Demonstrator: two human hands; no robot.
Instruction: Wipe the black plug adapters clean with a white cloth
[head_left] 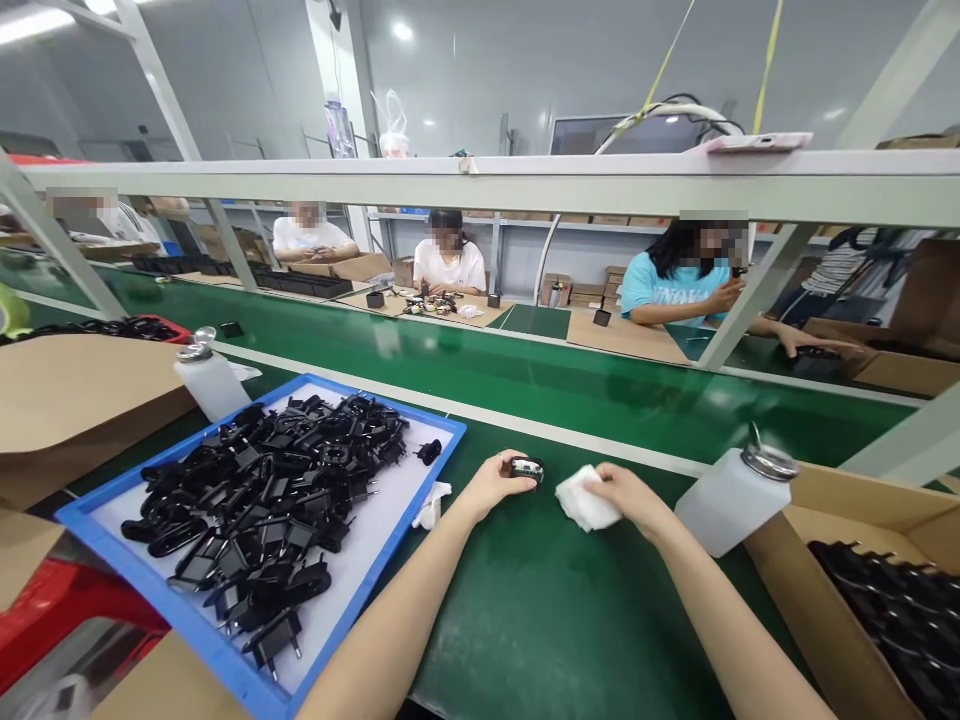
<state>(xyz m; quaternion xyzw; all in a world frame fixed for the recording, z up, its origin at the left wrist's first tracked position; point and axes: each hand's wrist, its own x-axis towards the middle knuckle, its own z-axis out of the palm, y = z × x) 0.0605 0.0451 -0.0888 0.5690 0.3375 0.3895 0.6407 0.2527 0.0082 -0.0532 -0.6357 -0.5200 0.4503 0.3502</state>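
While the left hand (499, 478) keeps a closed grip on a small black plug (527, 468), the right hand (626, 492) pinches a white cloth (583, 502) — both low over the green tabletop (555, 610).

The bench (570, 620) was dark green. A blue-rimmed tray (180, 620), white inside, held black plugs (270, 500). The cloth (585, 503) and bottle (727, 505) were white, the carton (817, 600) at lower right brown.

No lettering or label is clear enough to read.
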